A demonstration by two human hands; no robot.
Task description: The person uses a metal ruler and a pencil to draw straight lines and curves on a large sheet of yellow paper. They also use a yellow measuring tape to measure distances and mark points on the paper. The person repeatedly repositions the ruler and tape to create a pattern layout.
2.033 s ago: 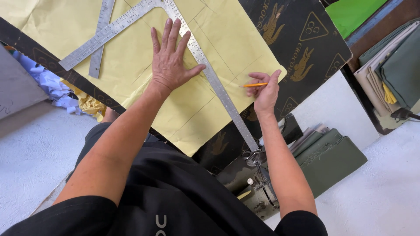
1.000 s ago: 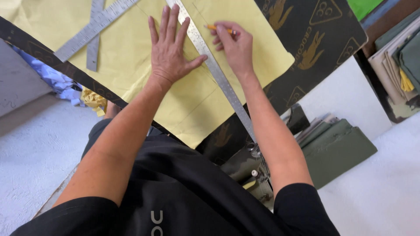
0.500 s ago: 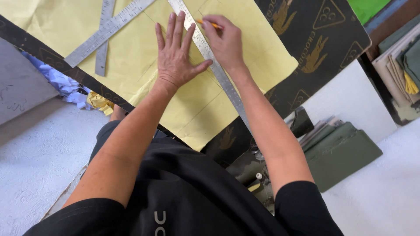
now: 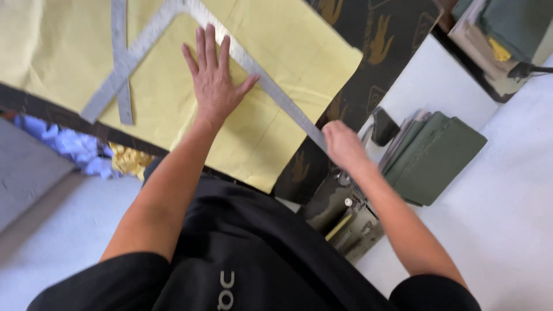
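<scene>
At the far left, below the dark table edge (image 4: 52, 112), scraps of pale lilac fabric (image 4: 75, 151) and a crumpled yellow offcut (image 4: 129, 161) lie on the floor. Above them a flat grey metal strip (image 4: 120, 63) rests on the yellow sheet (image 4: 271, 132), crossing one arm of the large metal square ruler (image 4: 271, 89).

The yellow sheet, paper or thin cloth, is spread flat over the table and overhangs its near edge. It looks light and limp, likely to slide or wrinkle unless pressed from above, so a flat palm suits it better than a pinch at the edge. The left hand (image 4: 216, 83) does just that: fingers spread wide, palm down on the sheet, the thumb touching the ruler's long arm. The ruler looks stiff, thin and smooth, apt to skate on the sheet; it is best held down along its length or gripped at an end.

The right hand (image 4: 344, 144) sits at the ruler's near end, by the sheet's right edge. Its fingers are curled under, and I cannot tell whether it grips the ruler tip or anything else.

Further right, a dark patterned board (image 4: 368, 63) underlies the sheet. Folded olive cloth (image 4: 438, 158) is stacked nearby, with a sewing machine (image 4: 345, 222) below the right forearm, crowding that side.
</scene>
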